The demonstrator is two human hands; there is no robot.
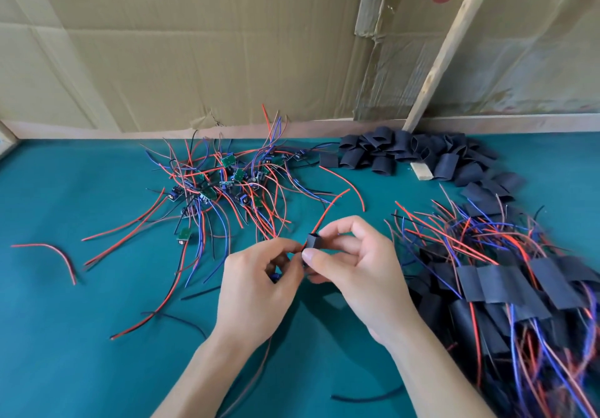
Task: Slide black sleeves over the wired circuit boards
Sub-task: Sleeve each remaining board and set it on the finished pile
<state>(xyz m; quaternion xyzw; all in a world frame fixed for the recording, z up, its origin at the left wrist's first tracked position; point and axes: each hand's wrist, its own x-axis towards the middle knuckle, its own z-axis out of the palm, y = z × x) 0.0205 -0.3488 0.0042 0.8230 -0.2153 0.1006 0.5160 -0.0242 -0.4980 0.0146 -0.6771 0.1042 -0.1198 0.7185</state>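
My right hand (354,265) pinches a short black sleeve (312,241) between thumb and fingers above the middle of the table. A red wire (328,211) runs out of the sleeve's far end. My left hand (259,291) is curled round a small wired circuit board (275,277), mostly hidden in the palm, right beside the sleeve. A tangle of bare green circuit boards (227,180) with red, blue and black wires lies farther back on the left. Loose black sleeves (399,151) are heaped at the back right.
A heap of sleeved boards (506,284) with trailing wires fills the right side. The teal table mat (81,336) holds stray wires, one red piece (55,253) at the far left. A cardboard wall (194,44) and a leaning wooden slat (444,50) close off the back.
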